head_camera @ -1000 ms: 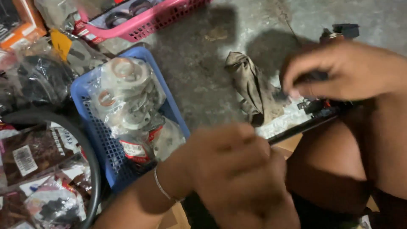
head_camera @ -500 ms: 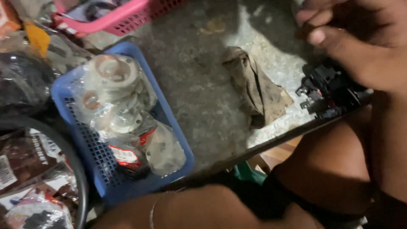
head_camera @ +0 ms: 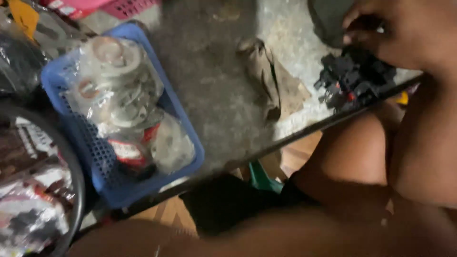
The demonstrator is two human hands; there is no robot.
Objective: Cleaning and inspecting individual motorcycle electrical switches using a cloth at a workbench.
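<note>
My right hand hovers at the far right edge of the worktop, fingers curled down onto a pile of small black parts with red dots; whether it actually grips one I cannot tell. My left hand is out of view; only the forearm crosses the bottom of the picture. The pile lies loose, so I judge the sorting barely begun. A crumpled brown rag lies just beside the pile, and a blue basket of bagged rings stands well apart to the left.
</note>
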